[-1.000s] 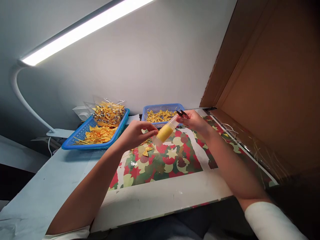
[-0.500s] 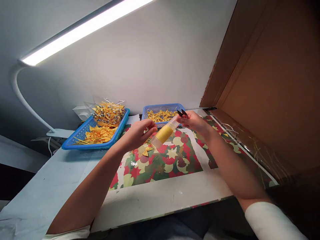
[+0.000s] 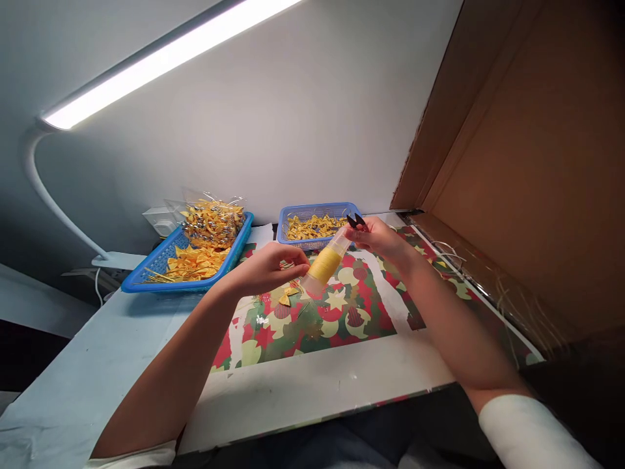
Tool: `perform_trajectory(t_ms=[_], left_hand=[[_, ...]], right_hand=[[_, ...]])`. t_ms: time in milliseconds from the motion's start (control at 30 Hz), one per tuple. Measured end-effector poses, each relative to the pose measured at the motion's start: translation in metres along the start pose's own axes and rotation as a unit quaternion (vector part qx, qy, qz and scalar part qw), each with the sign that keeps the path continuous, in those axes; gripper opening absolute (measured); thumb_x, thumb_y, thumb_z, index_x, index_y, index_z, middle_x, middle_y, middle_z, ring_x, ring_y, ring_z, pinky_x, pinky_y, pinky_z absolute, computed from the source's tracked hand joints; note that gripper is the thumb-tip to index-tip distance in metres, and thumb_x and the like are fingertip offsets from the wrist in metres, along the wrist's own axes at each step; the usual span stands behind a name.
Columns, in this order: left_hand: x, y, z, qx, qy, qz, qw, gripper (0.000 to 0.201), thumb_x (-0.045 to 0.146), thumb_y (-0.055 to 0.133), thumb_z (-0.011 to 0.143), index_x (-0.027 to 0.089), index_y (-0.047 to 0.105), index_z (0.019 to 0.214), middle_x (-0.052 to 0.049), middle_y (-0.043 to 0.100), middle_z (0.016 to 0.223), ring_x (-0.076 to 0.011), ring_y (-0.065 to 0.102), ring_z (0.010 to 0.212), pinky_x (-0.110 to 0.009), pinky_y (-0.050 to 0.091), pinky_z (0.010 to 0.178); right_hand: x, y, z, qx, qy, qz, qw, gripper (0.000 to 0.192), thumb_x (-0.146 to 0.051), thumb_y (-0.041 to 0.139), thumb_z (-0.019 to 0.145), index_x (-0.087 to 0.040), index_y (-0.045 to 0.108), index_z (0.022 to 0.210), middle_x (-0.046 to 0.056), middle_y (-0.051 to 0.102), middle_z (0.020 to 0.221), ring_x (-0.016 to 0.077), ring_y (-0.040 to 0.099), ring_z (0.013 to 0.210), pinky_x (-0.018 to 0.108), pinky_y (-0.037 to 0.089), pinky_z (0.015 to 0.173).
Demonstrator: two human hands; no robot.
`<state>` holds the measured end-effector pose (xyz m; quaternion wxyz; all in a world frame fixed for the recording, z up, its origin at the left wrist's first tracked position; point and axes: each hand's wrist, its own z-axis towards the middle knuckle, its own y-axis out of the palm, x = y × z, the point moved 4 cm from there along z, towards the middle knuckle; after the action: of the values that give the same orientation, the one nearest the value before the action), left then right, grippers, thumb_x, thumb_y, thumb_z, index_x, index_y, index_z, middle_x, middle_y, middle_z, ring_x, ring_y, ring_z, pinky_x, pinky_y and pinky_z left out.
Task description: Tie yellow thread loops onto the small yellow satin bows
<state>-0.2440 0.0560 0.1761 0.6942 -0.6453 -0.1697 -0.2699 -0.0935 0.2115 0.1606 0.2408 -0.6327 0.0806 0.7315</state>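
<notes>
1. Right hand (image 3: 381,238): fingers closed around the far end of a clear spool (image 3: 325,263) wound with yellow thread; small black snips (image 3: 356,220) project from the same grip, their blades pointing away from the person.
2. Left hand (image 3: 266,268): fingers narrowed to a pinch at the near end of the spool, apparently on the thread end; whether a strand is actually caught between them cannot be told.
3. Spool: held tilted in the air between both hands, above the patterned board (image 3: 342,312) on the bench (image 3: 88,371), touching neither.
4. Loose gold bows (image 3: 283,296): a few lie on the board directly under the left hand, with thin gold ties beside them. Judged as pieces in hand, not yet put away.
5. Small blue basket (image 3: 315,225): at the back of the bench, just behind the hands, holding a shallow layer of gold bows. Judged as partly filled.
6. Large blue basket (image 3: 188,257): to the left, well apart from the hands, heaped with gold pieces and carrying a clear bag (image 3: 212,218) of more.
7. Progress, as a judgement: the work appears to be mid-run, since a large stock sits in the left basket and only a thin layer in the small one.
</notes>
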Motion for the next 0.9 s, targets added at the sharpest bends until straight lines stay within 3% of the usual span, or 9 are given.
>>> perform_trajectory(t_ms=[233,367,533,900], left_hand=[[0.0015,-0.0025,0.0009,0.025,0.011,0.019,0.999,0.029,0.036,0.048,0.091,0.016,0.064,0.078,-0.002,0.064,0.072,-0.0126,0.054,0.065,-0.025,0.041,0.061],[0.0011,-0.0039,0.0001,-0.002,0.015,-0.016,1.000,0.034,0.042,0.046,0.093,0.016,0.067,0.084,-0.004,0.068,0.080,-0.0153,0.059,0.073,-0.026,0.045,0.066],[0.0048,-0.0024,-0.0022,-0.027,0.022,-0.017,0.999,0.032,0.042,0.051,0.091,0.016,0.068,0.083,-0.004,0.068,0.076,-0.0148,0.059,0.069,-0.025,0.045,0.062],[0.0030,0.0006,0.0022,0.026,0.041,0.020,0.999,0.026,0.034,0.048,0.092,0.017,0.060,0.076,-0.001,0.061,0.070,-0.0114,0.051,0.063,-0.024,0.040,0.060]], right_hand=[[-0.0040,0.0017,-0.0019,0.013,0.019,0.013,1.000,0.061,-0.072,0.075,0.059,-0.018,0.049,0.067,-0.007,0.026,0.061,0.0069,0.022,0.055,0.027,0.013,0.050],[-0.0026,0.0012,-0.0013,0.011,0.022,0.013,1.000,0.062,-0.073,0.076,0.058,-0.018,0.048,0.067,-0.007,0.026,0.060,0.0068,0.022,0.055,0.027,0.014,0.050],[-0.0009,0.0014,-0.0004,-0.005,0.012,0.010,1.000,0.060,-0.072,0.075,0.060,-0.018,0.050,0.067,-0.007,0.027,0.060,0.0069,0.021,0.055,0.027,0.013,0.050],[-0.0002,0.0020,0.0005,-0.025,0.008,0.003,1.000,0.060,-0.073,0.073,0.062,-0.016,0.055,0.070,-0.007,0.028,0.060,0.0070,0.019,0.054,0.028,0.010,0.051]])
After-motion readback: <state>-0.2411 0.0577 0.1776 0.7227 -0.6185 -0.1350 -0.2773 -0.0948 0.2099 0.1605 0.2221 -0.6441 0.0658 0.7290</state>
